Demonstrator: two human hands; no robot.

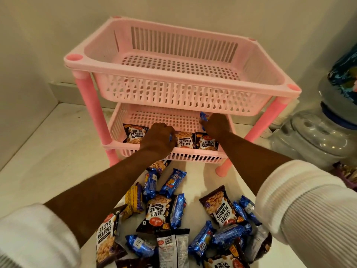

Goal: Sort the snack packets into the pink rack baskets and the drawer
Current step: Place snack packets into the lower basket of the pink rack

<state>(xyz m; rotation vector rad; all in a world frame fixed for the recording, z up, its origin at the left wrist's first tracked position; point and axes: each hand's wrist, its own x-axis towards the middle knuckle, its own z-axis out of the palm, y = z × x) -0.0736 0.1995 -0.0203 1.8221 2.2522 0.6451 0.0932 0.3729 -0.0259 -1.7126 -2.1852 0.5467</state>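
In the lower basket (pixel 116 122) of the pink rack (pixel 181 89), I am reaching in with both hands. My right hand (pixel 216 125) is pinching a blue biscuit packet (pixel 204 116) at the far right of that basket, just under the front wall of the upper basket (pixel 266 60). My left hand (pixel 161 137) is curling down at the basket's front, a sliver of blue showing at its knuckles, so it seems to be gripping another blue packet, though I cannot tell for sure.

I am judging this as the placing step: filling the lower basket. Next I am needing to let both packets go behind the peanut row, then draw back under the upper basket's edge to the pile (pixel 183 219) in front of the rack.

Counting: three salted peanut packets (pixel 135 135) are standing along the basket's front. The upper basket is holding nothing. The pile is showing roughly six peanut packets and about nine blue ones, overlapping too much for an exact count. No drawer is showing.
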